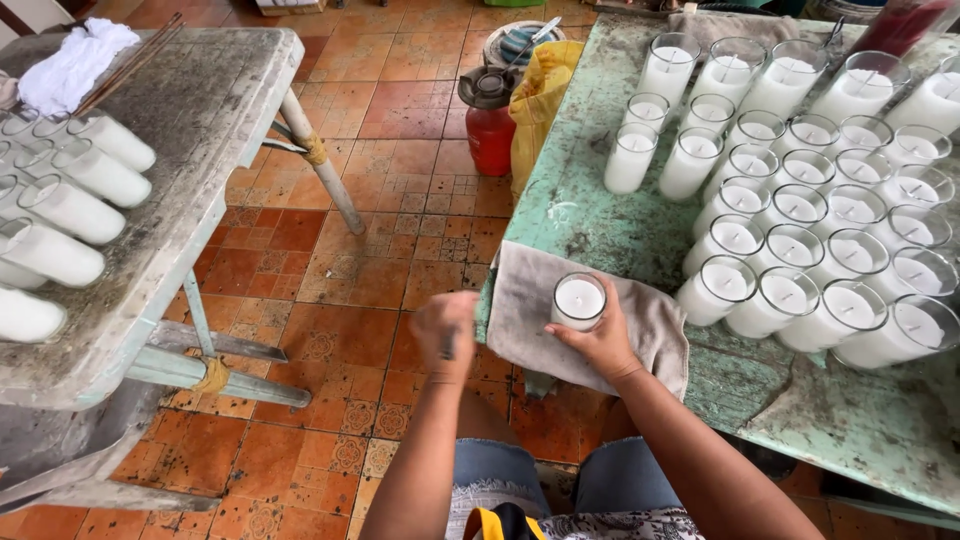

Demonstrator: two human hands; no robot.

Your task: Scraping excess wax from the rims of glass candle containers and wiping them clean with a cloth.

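My right hand (598, 341) grips a glass jar candle (578, 301) filled with white wax, standing upright on a beige cloth (520, 300) at the near left corner of the worn green table (570, 200). My left hand (446, 330) hovers just left of the cloth over the floor, blurred, fingers curled around a small dark object that I cannot make out.
Several wax-filled glass candles (790, 210) stand packed on the green table to the right. More candles (70, 210) lie on a grey table (200, 120) at left. A red bottle (490, 120) and a yellow bag (540, 100) sit on the tiled floor between.
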